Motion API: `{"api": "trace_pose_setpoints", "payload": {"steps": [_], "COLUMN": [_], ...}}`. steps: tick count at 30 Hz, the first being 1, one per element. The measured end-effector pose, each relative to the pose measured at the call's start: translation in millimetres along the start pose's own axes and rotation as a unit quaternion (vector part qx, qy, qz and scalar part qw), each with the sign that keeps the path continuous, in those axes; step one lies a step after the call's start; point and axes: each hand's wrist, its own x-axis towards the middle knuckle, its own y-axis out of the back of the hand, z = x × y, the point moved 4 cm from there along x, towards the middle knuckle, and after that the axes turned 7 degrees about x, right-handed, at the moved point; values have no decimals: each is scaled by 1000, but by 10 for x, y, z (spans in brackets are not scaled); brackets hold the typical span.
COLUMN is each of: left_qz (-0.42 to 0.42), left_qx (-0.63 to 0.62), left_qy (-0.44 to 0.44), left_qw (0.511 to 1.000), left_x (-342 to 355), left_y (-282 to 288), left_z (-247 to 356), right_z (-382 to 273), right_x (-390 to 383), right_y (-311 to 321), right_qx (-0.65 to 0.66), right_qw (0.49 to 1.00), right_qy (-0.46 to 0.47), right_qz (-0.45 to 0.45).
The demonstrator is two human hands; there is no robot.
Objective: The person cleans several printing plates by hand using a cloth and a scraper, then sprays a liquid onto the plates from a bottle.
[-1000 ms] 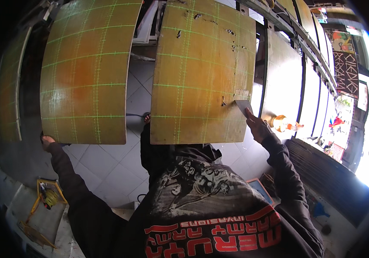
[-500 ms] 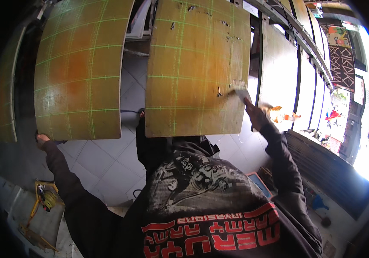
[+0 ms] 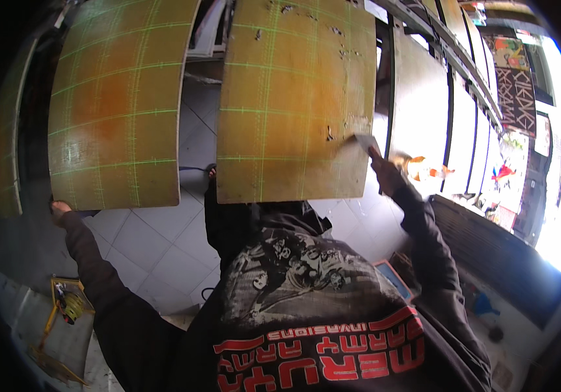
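My right hand (image 3: 388, 175) is closed round a scraper (image 3: 364, 142) with a flat, greyish blade. The blade lies against the right edge of a yellow-brown board (image 3: 287, 130) marked with green grid lines. Dark scraps (image 3: 330, 134) sit just left of the blade, and several more lie toward the board's far end. My left hand (image 3: 60, 210) is at the near left corner of a second gridded board (image 3: 114, 124). Its fingers curl there, partly hidden, beside a dark strip; what they hold cannot be made out.
White-coated panels (image 3: 417, 98) stand along a metal rail (image 3: 450, 46) on the right. Pale floor tiles (image 3: 156, 242) show below the boards. A yellow-framed item (image 3: 68, 304) stands at lower left. A dark ribbed bench (image 3: 483, 248) and bright doorway are to the right.
The whole view has shifted slightly, so the boards sit a little higher and further left. Both hands stay in nearly the same places on them, the scraper still at the right board's edge.
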Motion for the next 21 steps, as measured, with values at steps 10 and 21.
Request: {"api": "trace_pose_setpoints", "payload": {"steps": [10, 21], "left_qz": [-21, -42], "left_qx": [-16, 21], "left_qy": [29, -25], "left_qw": [999, 999], "left_x": [-269, -219], "left_y": [-146, -225], "left_z": [286, 286], "right_z": [170, 22], "right_x": [-43, -274], "right_y": [-49, -11], "right_qx": [-56, 159], "right_qw": [996, 972], "right_qy": [66, 113], "right_qz": [19, 130]}}
